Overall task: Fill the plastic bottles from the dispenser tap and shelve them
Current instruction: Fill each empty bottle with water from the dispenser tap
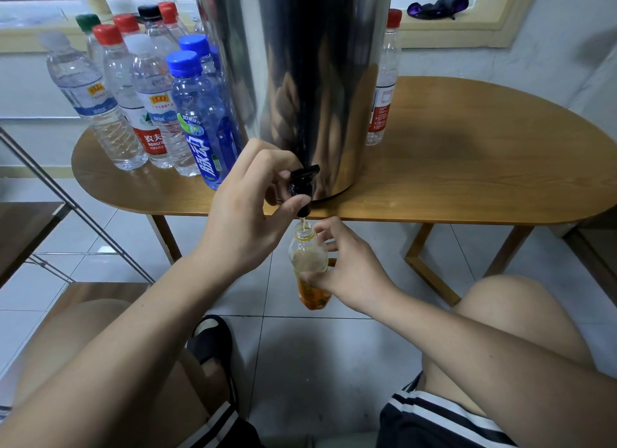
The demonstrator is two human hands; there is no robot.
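At the table's (pixel 434 167) front edge, left hand (pixel 247 214) pinches the dispenser tap (pixel 302 187) while right hand (pixel 347 274) grasps an uncapped bottle (pixel 307 264) beneath.

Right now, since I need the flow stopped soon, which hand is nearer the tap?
Left. The left hand is on the black tap, fingers around its lever. The right hand is below it, holding the orange-label bottle under the spout.

Lighting's pretty dim and flat with a cool cast, windows dark. The steel dispenser (pixel 293 80) picks up smeary reflections, and a soft shadow sits on the table (pixel 467 153). Wide-angle lens bends the edges; the far bottles (pixel 140 90) look a bit soft.
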